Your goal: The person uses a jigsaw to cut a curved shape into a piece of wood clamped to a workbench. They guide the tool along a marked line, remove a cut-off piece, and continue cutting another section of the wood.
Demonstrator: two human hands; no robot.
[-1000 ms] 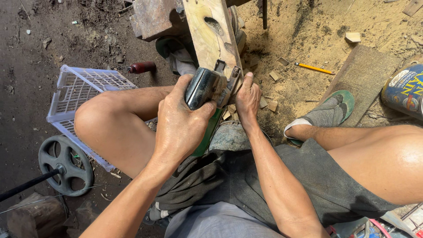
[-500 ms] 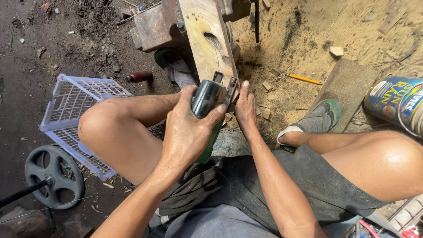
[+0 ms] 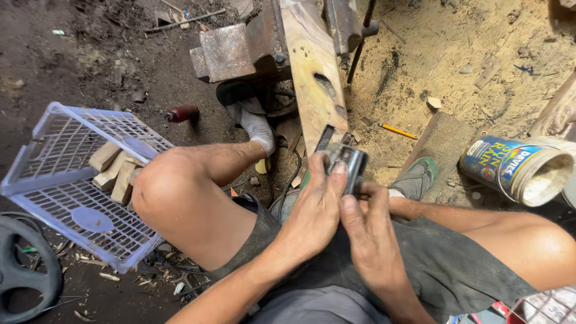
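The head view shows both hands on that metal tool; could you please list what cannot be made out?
Head view only:
- metal tool: lower body hidden by left hand and right hand.
- wooden plank: top cut off by the frame edge.
- black wheel: cut off at the left edge.

A round tin can with a blue, yellow and white printed label [image 3: 515, 168] lies on its side on the sawdust-covered ground at the right edge, its open pale mouth facing right.
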